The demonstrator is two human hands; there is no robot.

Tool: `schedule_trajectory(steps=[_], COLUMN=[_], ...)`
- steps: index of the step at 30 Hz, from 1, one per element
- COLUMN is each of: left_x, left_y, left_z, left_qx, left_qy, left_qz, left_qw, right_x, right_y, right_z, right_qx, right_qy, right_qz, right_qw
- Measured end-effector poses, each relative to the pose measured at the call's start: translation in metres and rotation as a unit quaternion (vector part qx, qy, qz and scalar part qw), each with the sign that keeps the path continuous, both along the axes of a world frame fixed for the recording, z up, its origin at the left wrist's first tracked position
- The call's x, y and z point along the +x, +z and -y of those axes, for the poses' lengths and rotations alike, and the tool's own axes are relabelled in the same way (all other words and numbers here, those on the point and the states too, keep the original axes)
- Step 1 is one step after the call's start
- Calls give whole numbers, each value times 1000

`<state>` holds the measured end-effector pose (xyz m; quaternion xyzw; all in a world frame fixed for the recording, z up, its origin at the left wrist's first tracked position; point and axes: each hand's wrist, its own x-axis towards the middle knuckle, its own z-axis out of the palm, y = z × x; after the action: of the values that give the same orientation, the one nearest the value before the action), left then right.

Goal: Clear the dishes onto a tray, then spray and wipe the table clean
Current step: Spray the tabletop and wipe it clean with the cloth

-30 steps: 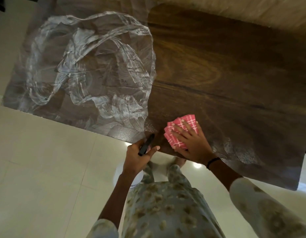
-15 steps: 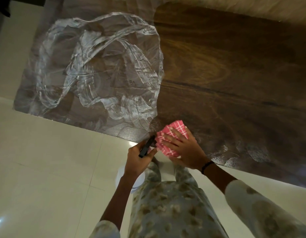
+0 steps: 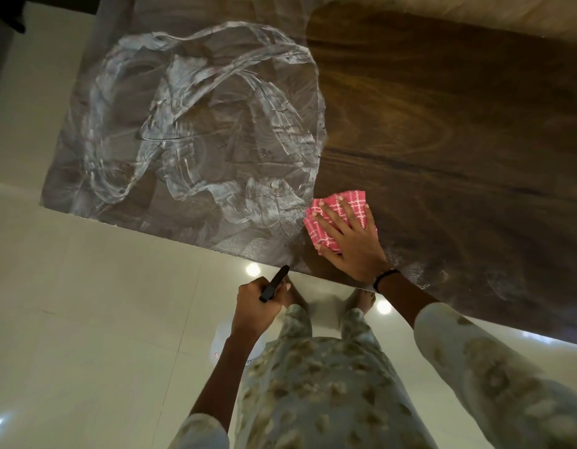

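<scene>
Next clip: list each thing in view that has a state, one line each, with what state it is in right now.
table: left part smeared with white streaks, right part bare dark wood
pink cloth: lying flat near the table's front edge, at the edge of the streaks
right hand: flat on the cloth, fingers spread
left hand: off the table, gripping the spray bottle
spray bottle: black trigger showing; white body mostly hidden
</scene>
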<state>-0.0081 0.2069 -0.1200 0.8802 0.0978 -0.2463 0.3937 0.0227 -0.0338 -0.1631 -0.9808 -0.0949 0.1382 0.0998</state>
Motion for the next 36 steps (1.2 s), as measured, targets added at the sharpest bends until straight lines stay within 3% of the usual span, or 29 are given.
schedule_trajectory(steps=[13,19,23,28,32,36], left_x=[27,43,49,54,56,62], left_y=[5,19,18,16,15,18], left_z=[-24,-30,-39,-50,-56,-56], left_qx=[-29,-64,-55,-61,-77,-82], left_qy=[84,91,82,93,106,94], left_qz=[-7,25,27,25,20,22], left_qw=[996,993,995,994,991,992], right_x=[29,20,-5,18,55,59], right_y=[-2,-6,-11,-7,-3,-6], right_z=[-48,-111,-71,-23,-64,-127], right_qx=[5,45,51,-4,-13,12], right_qy=[-13,121,200,116,22,40], right_qz=[-16,5,18,15,3,8], right_qw=[1000,992,978,993,1000,999])
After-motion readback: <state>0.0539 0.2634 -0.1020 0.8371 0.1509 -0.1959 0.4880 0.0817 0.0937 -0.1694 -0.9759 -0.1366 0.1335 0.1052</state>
